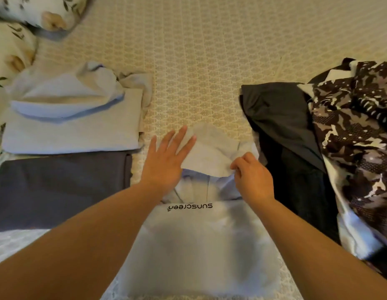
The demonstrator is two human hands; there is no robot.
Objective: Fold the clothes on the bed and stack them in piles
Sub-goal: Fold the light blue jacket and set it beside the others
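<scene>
A pale grey-blue hooded jacket printed "sunscreen" lies on the bed in front of me, its hood pointing away. My left hand lies flat with straight fingers on the hood's left side. My right hand pinches the hood's lower right edge with curled fingers. To the left sit a folded light hooded top and a folded dark grey garment. At the right lies an unfolded heap: a black garment and a brown camouflage-patterned garment.
The bed cover has a beige lattice pattern and stretches bare beyond the clothes. Floral pillows lie at the far left corner.
</scene>
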